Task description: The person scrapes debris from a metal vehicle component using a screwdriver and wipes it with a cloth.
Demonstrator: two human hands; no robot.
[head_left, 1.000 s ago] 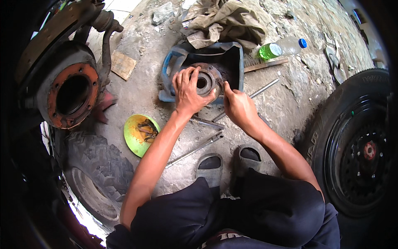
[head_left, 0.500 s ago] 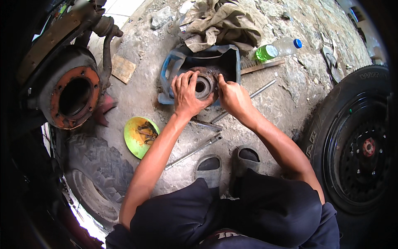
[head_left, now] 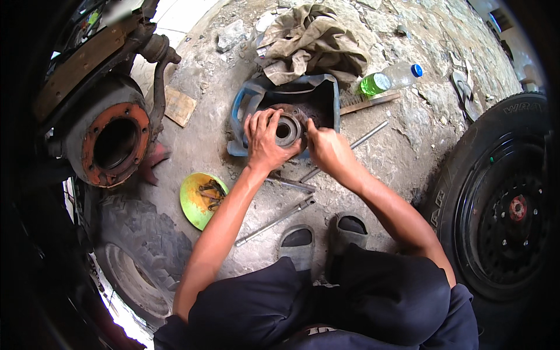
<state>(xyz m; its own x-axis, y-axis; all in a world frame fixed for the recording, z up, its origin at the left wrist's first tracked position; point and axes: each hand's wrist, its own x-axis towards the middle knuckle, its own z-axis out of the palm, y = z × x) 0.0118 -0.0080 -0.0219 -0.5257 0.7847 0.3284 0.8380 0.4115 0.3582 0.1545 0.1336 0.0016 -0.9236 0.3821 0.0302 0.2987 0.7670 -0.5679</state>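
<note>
A round, dirty metal wheel hub (head_left: 294, 125) with a dark centre hole is held over a cut-open blue plastic jerrycan (head_left: 240, 99). My left hand (head_left: 267, 143) wraps around the hub's left side, fingers over the top and thumb along the lower edge. At the hub's right edge my right hand (head_left: 331, 150) is closed in a pinch. What its fingers hold, if anything, is hidden by the hand.
A crumpled brown cloth (head_left: 315, 41), a wire brush (head_left: 367, 100) and a bottle of green liquid (head_left: 374, 84) lie beyond. Metal bars (head_left: 274, 220) and a green bowl of bolts (head_left: 195, 201) are nearer. An orange-faced axle housing (head_left: 90, 146) stands left, a wheel (head_left: 449, 192) right.
The whole view has shifted slightly, so things sit a little lower and to the right at left. My right hand has turned slightly at the hub's edge; my left keeps its grip.
</note>
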